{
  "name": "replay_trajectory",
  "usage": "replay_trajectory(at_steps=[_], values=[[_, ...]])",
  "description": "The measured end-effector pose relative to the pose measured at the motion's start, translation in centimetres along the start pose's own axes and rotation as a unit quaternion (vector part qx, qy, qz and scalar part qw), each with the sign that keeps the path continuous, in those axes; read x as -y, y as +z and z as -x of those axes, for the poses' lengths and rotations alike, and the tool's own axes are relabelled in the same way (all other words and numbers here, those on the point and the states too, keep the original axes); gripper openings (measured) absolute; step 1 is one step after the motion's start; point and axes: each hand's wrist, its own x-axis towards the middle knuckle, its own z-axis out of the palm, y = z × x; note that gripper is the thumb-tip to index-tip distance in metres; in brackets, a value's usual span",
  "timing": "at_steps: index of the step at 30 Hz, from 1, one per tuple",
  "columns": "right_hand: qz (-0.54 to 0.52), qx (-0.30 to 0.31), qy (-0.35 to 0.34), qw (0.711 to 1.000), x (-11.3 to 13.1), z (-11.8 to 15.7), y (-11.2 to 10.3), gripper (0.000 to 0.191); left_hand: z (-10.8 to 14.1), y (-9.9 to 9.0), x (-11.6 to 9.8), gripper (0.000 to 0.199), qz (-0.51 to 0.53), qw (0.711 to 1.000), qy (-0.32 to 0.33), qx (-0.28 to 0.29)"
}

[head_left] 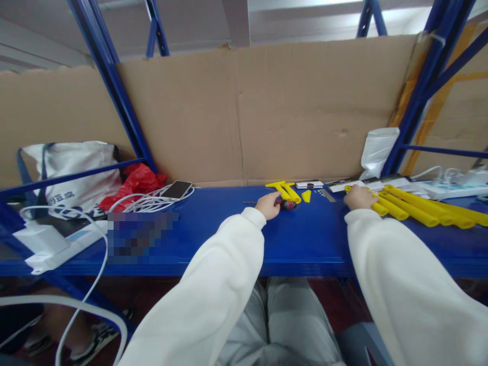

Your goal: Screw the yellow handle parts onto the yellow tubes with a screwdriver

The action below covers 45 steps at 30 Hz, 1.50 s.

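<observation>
My left hand (268, 206) rests at the screwdriver (286, 204), whose red and black handle shows to its right and whose shaft shows to its left. Its fingers are partly hidden, so its grip is unclear. Just beyond it lie yellow T-shaped pieces (292, 193) and a small yellow piece (306, 196). My right hand (359, 197) is at the left end of a row of yellow tubes (414, 207), touching the nearest ones; its fingertips are hidden. Between the hands lies a flat grey metal strip (328, 195).
On the blue table (229, 249), a phone (177, 190), white cables, a red bag (139, 182) and a cloth bag (82, 173) are at left. Power strips (64, 249) stand at both sides. Cardboard (267, 117) walls the back. A person's leg and shoe show at lower left.
</observation>
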Motion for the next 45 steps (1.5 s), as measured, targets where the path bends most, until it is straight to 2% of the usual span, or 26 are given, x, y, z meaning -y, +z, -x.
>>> replay_trajectory(at_steps=[1,3,7,10,12,16,21,24,30,35,37,40,45], values=[[0.009,0.007,0.05,0.999,0.3,0.0,-0.3,0.043,0.0,0.0,0.0,0.06,-0.001,1.0,0.0,0.0],[0.003,-0.012,0.053,0.999,1.3,0.1,-1.1,0.044,-0.1,0.1,0.1,0.059,-0.002,1.0,0.002,-0.003],[-0.059,-0.065,-0.056,0.995,4.0,0.7,-2.0,0.046,-0.5,0.5,0.7,0.058,0.026,0.998,0.023,-0.044],[-0.156,-0.079,-0.164,0.971,6.3,1.3,-1.5,0.047,-1.0,0.9,1.5,0.061,0.074,0.992,0.042,-0.096],[-0.22,-0.055,-0.228,0.947,7.9,1.9,-1.0,0.046,-1.2,1.0,1.7,0.063,0.101,0.987,0.033,-0.12],[-0.297,0.028,-0.271,0.915,10.5,3.6,-0.4,0.046,-1.1,0.8,1.2,0.06,0.163,0.975,0.032,-0.148],[-0.335,0.055,-0.321,0.884,11.2,4.6,0.1,0.051,-0.8,0.5,0.4,0.044,0.255,0.956,0.035,-0.138],[-0.345,0.058,-0.326,0.878,11.1,4.6,0.2,0.052,-1.0,1.0,0.5,0.042,0.329,0.935,0.037,-0.13],[-0.394,0.095,-0.312,0.86,11.3,5.2,-0.5,0.057,-1.3,2.1,0.8,0.056,0.414,0.906,0.046,-0.078],[-0.431,0.119,-0.304,0.841,11.7,5.7,-0.8,0.065,-1.3,1.8,0.6,0.045,0.436,0.895,0.029,-0.095],[-0.459,0.139,-0.296,0.826,11.8,5.8,-0.8,0.066,-1.3,1.5,0.4,0.039,0.443,0.89,0.018,-0.106],[-0.517,0.202,-0.266,0.788,11.8,5.9,-1.0,0.066,-1.2,0.9,-0.1,0.035,0.467,0.876,0.002,-0.121],[-0.586,0.269,-0.173,0.744,11.9,6.1,-1.5,0.049,-1.0,0.0,-0.8,0.034,0.539,0.829,-0.034,-0.143]])
